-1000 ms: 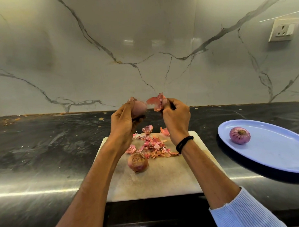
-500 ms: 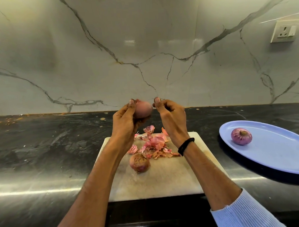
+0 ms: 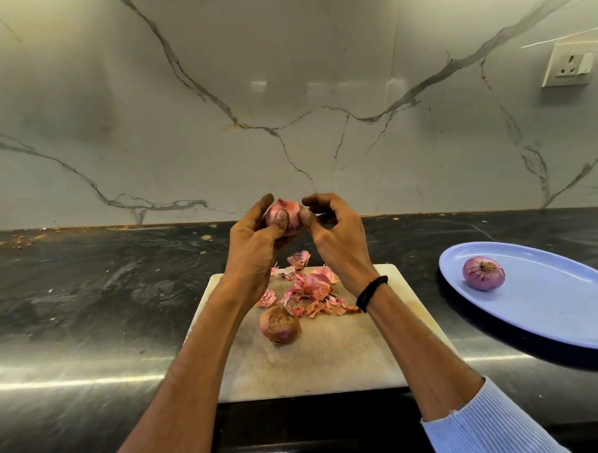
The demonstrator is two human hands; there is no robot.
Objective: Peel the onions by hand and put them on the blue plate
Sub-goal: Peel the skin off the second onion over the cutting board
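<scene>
Three onions are in view. The first, a round partly peeled pink onion (image 3: 287, 218), is held above the far edge of the pale rectangular stone cutting board (image 3: 314, 366), between both hands. The left hand (image 3: 255, 243) grips it from the left, fingers curled behind it and thumb pressed on its near face. The right hand (image 3: 337, 240) meets it from the right: thumb and forefinger curl onto its right side and pinch there; whether a flap of skin is caught between them cannot be told. A small point shows at its upper left, so its tip-to-root axis is judged roughly upright.

The second, a round unpeeled brown-pink onion (image 3: 279, 324), rests on the cutting board just beside a heap of loose pink onion skins (image 3: 310, 291). The third, a round peeled purple onion (image 3: 483, 273), lies on the oval blue plastic plate (image 3: 552, 321).

Governing relation: the blue plate sits on the polished black stone counter (image 3: 88, 287) to the right of both hands, well apart from the cutting board and lower than the held onion. The right hand is the nearer one. Once the skin is judged fully off, transfer calls for a handover to the right hand or a cross-body reach by the left.
</scene>
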